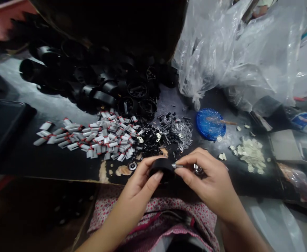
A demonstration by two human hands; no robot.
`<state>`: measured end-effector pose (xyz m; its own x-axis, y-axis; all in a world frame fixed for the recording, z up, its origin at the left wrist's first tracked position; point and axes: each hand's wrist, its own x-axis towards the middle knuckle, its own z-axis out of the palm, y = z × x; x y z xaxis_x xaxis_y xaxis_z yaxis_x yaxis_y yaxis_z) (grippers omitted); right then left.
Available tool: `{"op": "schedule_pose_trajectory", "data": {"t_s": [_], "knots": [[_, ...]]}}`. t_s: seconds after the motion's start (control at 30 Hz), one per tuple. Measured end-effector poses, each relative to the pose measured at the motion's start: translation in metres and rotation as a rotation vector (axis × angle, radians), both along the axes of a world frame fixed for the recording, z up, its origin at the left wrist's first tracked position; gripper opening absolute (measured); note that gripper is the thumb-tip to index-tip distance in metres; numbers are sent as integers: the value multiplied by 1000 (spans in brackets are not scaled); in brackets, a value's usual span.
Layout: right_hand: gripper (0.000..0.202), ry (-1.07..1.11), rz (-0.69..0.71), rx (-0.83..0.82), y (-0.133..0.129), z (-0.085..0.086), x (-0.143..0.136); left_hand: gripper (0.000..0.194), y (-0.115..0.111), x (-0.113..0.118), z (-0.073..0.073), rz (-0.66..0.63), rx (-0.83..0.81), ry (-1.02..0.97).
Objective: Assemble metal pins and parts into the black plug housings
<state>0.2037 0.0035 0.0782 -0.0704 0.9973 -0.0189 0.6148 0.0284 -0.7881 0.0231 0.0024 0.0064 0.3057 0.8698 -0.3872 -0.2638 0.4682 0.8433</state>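
At the table's front edge, my left hand (141, 182) grips a round black plastic housing (163, 165), thumb inside its rim. My right hand (208, 175) pinches a small metal spring (179, 166) at the housing's right side; a pale tip on the spring meets the wall, and whether it enters a hole I cannot tell. A shiny metal piece (197, 169) shows by the curled fingers of the same hand, its kind unclear. Just left of the housing lies a metal nut-like ring (132, 166). Behind my hands spread loose springs and small black parts (149, 140).
Many grey cylinders with red bands (108, 136) lie left of centre, with black housings (100, 80) piled behind. Small grey pins (183, 133), a blue lid (208, 122) with a stick on it, and cream plates (250, 152) lie rightward. Clear plastic bags (206, 45) hang at the back.
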Motion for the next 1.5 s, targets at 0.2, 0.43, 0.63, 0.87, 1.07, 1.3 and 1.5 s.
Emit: {"op": "schedule_pose_trajectory", "data": {"t_s": [0.2,0.43,0.63,0.87,1.07,1.3,1.5], "knots": [[29,374,160,-359,-10,-9,10,21,-10,-11,7,-93,-176,-50],[16,268,97,-349,-12,-16,8,17,-9,-12,12,-80,-202,-39],[12,-597,12,-8,13,-36,3,20,-2,-2,0,181,-291,-178],[13,-710,13,-17,21,-44,1,19,0,3,2,204,-292,-200],[8,-239,23,-9,6,-30,-5,17,5,10,9,243,-328,-302],[8,-134,-34,195,-6,-35,-13,13,4,14,11,280,-353,-364],[11,-302,61,328,-8,-35,-11,12,2,12,9,271,-371,-373]]}}
